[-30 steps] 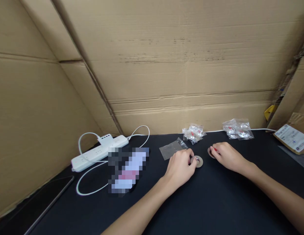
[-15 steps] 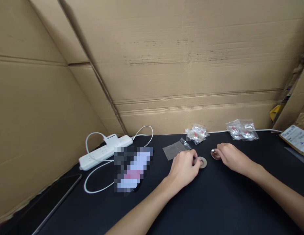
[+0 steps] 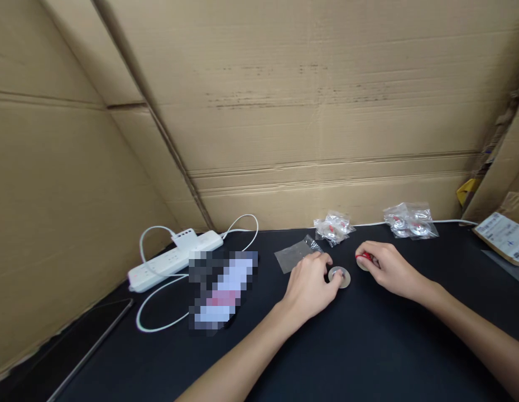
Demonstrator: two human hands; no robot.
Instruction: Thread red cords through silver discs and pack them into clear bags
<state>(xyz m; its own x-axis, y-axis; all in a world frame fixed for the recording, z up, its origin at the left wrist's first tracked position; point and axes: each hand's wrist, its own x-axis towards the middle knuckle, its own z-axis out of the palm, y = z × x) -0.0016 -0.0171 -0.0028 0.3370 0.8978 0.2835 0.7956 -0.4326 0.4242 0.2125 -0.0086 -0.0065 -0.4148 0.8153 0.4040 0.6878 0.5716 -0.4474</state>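
My left hand (image 3: 310, 285) rests on the black table top (image 3: 368, 346), fingers curled, its fingertips pinching the edge of a small round metal disc (image 3: 340, 276) that lies flat. My right hand (image 3: 389, 268) is just to the right, fingers closed on a second small metal piece with a red part (image 3: 363, 258), mostly hidden under the fingers. An empty clear plastic bag (image 3: 293, 254) lies just behind my left hand.
Two small piles of bagged metal parts (image 3: 332, 228) (image 3: 410, 221) sit by the cardboard wall (image 3: 310, 111). A white power strip (image 3: 176, 259) with its cable lies at the left, a dark tablet (image 3: 87, 340) at the front left, a labelled parcel (image 3: 500, 237) at the right.
My right hand has closed over the second metal piece and the red part now shows at its fingertips. My left hand stays on the disc.
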